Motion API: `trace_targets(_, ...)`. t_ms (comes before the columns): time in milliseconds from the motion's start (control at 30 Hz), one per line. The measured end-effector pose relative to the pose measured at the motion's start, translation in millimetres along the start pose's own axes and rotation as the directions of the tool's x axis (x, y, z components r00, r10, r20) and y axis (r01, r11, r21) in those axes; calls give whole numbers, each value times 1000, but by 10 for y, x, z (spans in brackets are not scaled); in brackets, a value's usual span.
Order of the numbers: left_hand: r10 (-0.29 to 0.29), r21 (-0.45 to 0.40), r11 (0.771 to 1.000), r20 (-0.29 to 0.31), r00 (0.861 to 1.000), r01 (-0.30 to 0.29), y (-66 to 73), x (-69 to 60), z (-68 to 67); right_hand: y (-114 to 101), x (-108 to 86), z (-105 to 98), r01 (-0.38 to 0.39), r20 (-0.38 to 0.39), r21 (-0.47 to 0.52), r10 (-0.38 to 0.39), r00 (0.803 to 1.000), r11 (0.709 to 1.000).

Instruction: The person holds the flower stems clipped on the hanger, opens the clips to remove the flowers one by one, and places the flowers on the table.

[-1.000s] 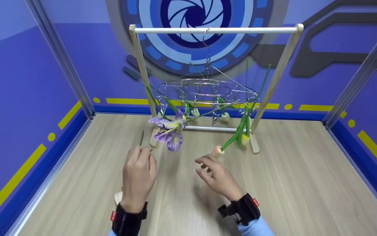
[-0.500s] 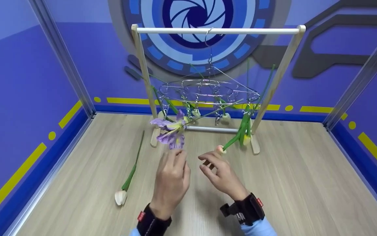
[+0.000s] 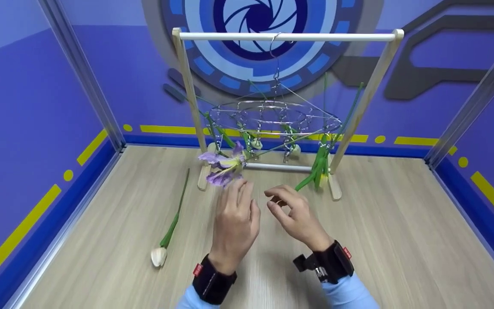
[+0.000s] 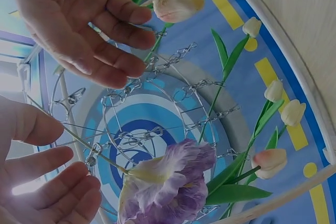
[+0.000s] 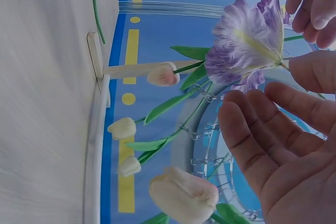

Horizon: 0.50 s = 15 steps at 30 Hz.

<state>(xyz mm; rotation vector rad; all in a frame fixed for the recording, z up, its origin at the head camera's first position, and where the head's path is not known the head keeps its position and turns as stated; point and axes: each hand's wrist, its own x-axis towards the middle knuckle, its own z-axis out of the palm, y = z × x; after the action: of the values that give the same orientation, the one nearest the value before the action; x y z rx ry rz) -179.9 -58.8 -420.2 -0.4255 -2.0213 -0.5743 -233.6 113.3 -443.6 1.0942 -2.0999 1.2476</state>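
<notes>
In the head view my left hand (image 3: 234, 229) is raised in front of a purple iris (image 3: 225, 165), its fingers loosely bent and holding nothing. My right hand (image 3: 297, 216) hovers beside it, fingers curved, thumb apart, palm bare in the right wrist view. The iris hangs from a round wire clip hanger (image 3: 274, 118), its stem slanting up to the right. A pale pink-tipped tulip (image 5: 184, 195) hangs near the right hand; in the head view that hand hides its bloom. Whether the left fingertips touch the iris petals cannot be made out.
A white tulip (image 3: 159, 256) lies on the table (image 3: 101, 240) at left, stem pointing away. The hanger hooks over the white rod (image 3: 337, 37) of a wooden stand (image 3: 369, 98). Other tulips (image 4: 274, 91) dangle from its clips. Blue panels (image 3: 28, 150) enclose the sides.
My left hand has moved right, from over the lying white tulip to the front of the purple iris, then slightly upward. My right hand has shifted slightly right and up, covering the pink-tipped tulip bloom.
</notes>
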Motion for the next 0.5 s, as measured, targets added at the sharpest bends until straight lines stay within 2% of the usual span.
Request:
trace_targets(167, -1, 25, 1000, -21, 1000, 1, -53, 67, 60, -18, 100, -45, -11, -5, -4, 11, 1000, 1000)
trace_targets(500, -9, 62, 998, -24, 1000, 10, -130, 174, 164, -18, 271, -103, -107, -14, 39, 107, 994, 994)
